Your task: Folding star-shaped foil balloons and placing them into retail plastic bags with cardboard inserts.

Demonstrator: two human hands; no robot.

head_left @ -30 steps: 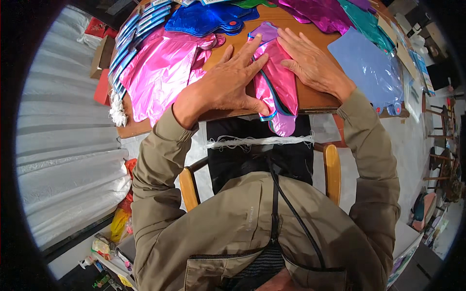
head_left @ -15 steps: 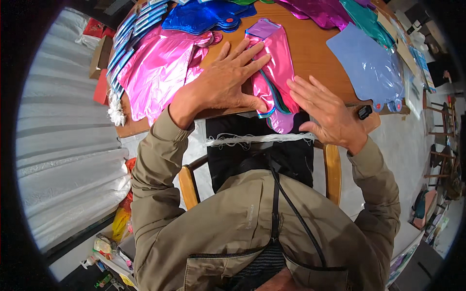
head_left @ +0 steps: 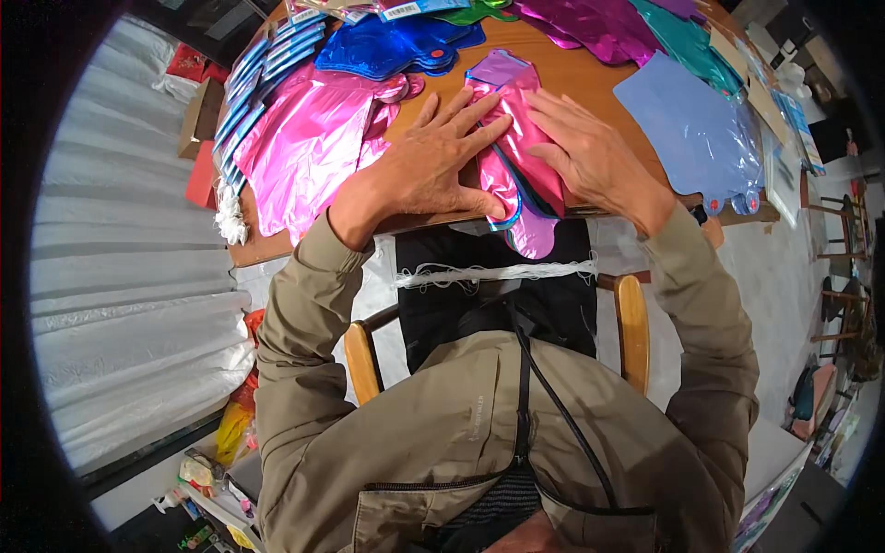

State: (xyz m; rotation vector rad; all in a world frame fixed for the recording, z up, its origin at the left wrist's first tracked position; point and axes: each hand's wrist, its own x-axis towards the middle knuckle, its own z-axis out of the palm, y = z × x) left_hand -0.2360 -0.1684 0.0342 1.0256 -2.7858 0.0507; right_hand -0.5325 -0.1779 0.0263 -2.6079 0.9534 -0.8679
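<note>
Onto the folded pink foil balloon (head_left: 520,138) at the near edge of the table (head_left: 590,66), your right hand (head_left: 599,158) has returned, fingers close together; your left hand (head_left: 429,161), fingers spread, likely pins its left side flat. Left lies a pink foil stack (head_left: 300,147).

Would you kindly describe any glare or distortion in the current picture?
In the head view, glare whitens parts of the pink foil sheets at left and streaks the folded pink foil under the left hand; in the same view, fisheye distortion bows the wooden table, and the corners go black.
</note>
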